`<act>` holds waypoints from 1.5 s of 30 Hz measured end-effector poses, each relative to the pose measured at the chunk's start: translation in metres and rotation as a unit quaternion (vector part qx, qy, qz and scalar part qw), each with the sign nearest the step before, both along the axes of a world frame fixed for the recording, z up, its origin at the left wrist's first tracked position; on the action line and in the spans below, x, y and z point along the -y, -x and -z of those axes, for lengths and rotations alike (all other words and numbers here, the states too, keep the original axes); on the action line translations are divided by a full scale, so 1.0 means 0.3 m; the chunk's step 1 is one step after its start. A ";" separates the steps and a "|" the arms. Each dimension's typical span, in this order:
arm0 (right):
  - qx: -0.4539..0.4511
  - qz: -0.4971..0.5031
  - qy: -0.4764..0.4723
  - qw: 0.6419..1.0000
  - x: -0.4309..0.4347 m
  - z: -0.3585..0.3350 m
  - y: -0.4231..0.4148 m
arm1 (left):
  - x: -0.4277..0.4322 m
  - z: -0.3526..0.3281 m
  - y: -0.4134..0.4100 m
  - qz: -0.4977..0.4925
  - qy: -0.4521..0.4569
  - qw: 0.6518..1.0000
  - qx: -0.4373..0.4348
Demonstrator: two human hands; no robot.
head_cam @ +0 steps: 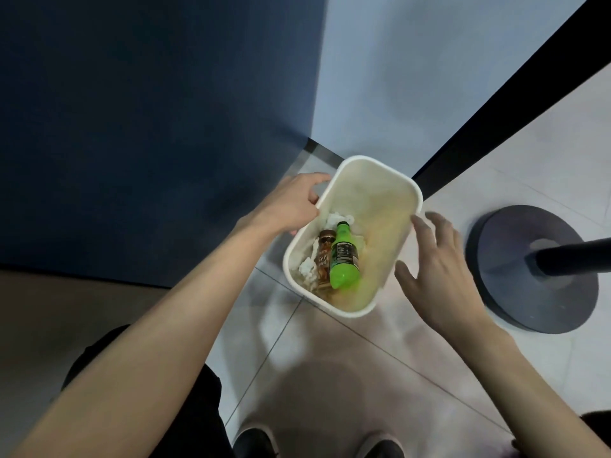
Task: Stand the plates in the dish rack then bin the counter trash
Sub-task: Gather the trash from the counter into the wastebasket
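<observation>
A white rectangular bin stands on the tiled floor below me. Inside it lie a green plastic bottle, a small brown bottle and crumpled white paper. My left hand is at the bin's left rim with its fingers curled over the edge. My right hand hovers beside the bin's right rim, fingers spread and holding nothing. No plates or dish rack are in view.
A dark blue cabinet front rises on the left, a pale wall behind the bin. A round grey stand base with a black pole sits on the floor to the right. My shoes show at the bottom.
</observation>
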State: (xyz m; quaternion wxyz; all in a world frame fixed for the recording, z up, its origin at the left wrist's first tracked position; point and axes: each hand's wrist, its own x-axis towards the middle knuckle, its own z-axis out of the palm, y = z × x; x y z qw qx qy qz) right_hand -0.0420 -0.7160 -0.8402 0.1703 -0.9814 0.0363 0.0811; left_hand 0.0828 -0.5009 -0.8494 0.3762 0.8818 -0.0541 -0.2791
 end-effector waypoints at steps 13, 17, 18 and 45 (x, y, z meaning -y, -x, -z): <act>-0.131 0.128 -0.283 0.942 0.022 0.113 0.027 | 0.018 0.060 0.008 -0.010 -0.026 0.998 0.053; -0.092 0.179 -0.259 0.945 0.048 -0.032 0.039 | -0.028 -0.043 0.109 -0.088 0.014 0.996 0.019; -0.086 0.179 -0.268 0.943 0.044 -0.084 0.047 | -0.050 -0.086 0.142 -0.111 0.020 0.993 0.019; -0.045 -0.398 -0.216 0.890 -0.530 -2.057 0.282 | -0.488 -2.135 0.957 -0.381 0.130 0.914 0.048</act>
